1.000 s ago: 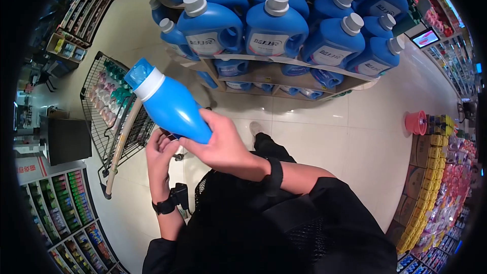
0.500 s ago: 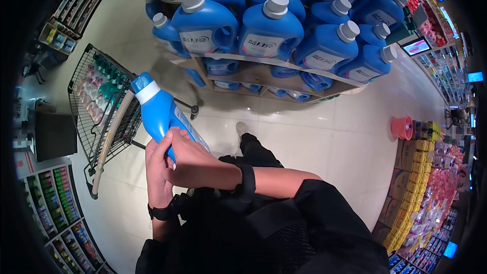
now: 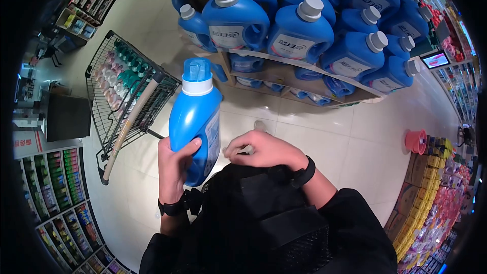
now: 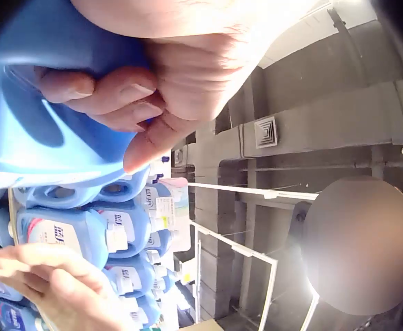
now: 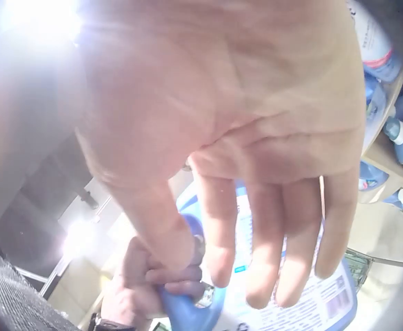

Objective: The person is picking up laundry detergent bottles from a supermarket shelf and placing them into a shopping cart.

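Note:
A blue laundry detergent bottle (image 3: 195,114) with a white collar and clear blue cap is held in front of the body, cap pointing away. My left hand (image 3: 174,170) grips it by the handle, with the thumb across the front. In the left wrist view, that hand's fingers (image 4: 129,96) curl through the handle opening. My right hand (image 3: 266,149) is to the right of the bottle, apart from it and holding nothing, its fingers loosely bent. In the right wrist view, the bottle's printed label (image 5: 311,303) shows behind the right hand's hanging fingers.
Ahead, a display shelf (image 3: 284,63) carries several blue detergent bottles (image 3: 299,30) with white caps. A shopping cart (image 3: 127,122) with packaged goods stands at the left. Further left is a stocked shelf (image 3: 58,193). A pink bucket (image 3: 416,142) and yellow packs (image 3: 421,198) line the right.
The bottle has passed from my right hand into my left and turned more upright, its label side showing. My right hand has let go and drawn off to the right.

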`<move>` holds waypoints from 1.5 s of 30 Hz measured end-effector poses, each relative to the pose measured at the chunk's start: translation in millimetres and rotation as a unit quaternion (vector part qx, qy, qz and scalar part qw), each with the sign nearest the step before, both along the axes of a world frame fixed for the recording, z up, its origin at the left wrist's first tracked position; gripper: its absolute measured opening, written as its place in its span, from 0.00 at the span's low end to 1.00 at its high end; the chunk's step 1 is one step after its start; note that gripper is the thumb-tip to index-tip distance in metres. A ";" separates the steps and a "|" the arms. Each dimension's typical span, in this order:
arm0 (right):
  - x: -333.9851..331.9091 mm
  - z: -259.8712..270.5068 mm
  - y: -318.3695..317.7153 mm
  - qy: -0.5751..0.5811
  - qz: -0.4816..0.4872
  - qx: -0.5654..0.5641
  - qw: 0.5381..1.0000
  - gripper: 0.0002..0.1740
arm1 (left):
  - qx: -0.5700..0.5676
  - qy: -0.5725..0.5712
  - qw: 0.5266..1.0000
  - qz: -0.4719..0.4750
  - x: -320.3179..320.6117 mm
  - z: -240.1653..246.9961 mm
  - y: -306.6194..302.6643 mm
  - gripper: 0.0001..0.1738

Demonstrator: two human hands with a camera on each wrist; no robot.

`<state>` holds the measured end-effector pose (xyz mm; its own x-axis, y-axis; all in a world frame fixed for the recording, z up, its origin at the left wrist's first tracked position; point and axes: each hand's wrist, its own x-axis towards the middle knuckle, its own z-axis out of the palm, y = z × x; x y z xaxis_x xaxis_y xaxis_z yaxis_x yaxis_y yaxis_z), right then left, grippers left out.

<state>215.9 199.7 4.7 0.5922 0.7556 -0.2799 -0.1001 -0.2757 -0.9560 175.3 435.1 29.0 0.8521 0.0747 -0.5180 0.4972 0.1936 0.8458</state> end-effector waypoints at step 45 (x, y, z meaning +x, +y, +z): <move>-49.2 103.6 -41.1 -0.096 -0.253 -0.077 0.960 0.35 | -0.592 0.042 0.795 -0.123 40.1 -4.2 15.6 0.13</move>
